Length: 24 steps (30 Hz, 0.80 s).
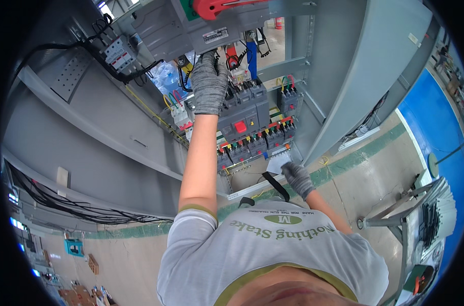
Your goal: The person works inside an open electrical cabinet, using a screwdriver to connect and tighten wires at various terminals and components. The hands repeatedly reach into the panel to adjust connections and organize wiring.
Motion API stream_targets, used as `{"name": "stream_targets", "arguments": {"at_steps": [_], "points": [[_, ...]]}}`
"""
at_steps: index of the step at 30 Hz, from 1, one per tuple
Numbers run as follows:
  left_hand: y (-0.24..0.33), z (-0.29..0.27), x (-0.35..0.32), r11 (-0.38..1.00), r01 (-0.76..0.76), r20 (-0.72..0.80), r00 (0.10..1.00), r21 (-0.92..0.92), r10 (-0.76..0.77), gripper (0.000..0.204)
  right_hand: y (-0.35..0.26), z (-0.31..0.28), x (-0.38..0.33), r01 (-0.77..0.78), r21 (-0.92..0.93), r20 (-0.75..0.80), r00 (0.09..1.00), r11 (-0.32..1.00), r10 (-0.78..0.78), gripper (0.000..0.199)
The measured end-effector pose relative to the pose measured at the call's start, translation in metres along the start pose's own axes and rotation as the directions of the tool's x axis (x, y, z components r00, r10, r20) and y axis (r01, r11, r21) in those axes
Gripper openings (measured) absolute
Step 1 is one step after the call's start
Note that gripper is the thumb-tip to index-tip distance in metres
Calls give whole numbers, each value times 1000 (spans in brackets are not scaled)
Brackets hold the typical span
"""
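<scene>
My left hand (pixel 210 84), in a grey knit glove, reaches up into the cabinet to the underside of a large grey switch unit (pixel 209 33) with a red handle (pixel 227 6). Its fingers are drawn together among dark wires, and what they grip is hidden. Below and beside that hand sits a grey circuit breaker (pixel 242 115) with a red button. My right hand (pixel 297 179), gloved the same way, is low at the cabinet's front edge. Its fingers are closed at the edge of a white sheet (pixel 278 162).
Several smaller breakers (pixel 257 145) line the cabinet's lower part. A red-and-white device (pixel 120 53) is mounted at the left. A bundle of black cables (pixel 84 204) runs along the left panel. A metal cart (pixel 395 219) stands at the right, and a teal stool (pixel 74 247) is at the lower left.
</scene>
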<state>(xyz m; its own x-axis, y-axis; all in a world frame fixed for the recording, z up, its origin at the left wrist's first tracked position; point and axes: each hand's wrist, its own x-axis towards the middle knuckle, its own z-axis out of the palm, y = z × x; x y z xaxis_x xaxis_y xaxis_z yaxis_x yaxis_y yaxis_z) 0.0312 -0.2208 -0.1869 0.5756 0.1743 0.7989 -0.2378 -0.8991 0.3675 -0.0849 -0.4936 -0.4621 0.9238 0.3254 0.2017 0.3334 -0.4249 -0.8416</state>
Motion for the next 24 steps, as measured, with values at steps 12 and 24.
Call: {"name": "stream_targets", "arguments": {"at_steps": [12, 24], "points": [[49, 16, -27, 892, -210, 32, 976, 402, 215, 39, 5, -7, -7, 235, -3, 393, 894, 972, -215, 16], [54, 52, -14, 750, -268, 226, 961, 605, 161, 50, 28, -12, -6, 191, 15, 471, 864, 981, -176, 17]]}}
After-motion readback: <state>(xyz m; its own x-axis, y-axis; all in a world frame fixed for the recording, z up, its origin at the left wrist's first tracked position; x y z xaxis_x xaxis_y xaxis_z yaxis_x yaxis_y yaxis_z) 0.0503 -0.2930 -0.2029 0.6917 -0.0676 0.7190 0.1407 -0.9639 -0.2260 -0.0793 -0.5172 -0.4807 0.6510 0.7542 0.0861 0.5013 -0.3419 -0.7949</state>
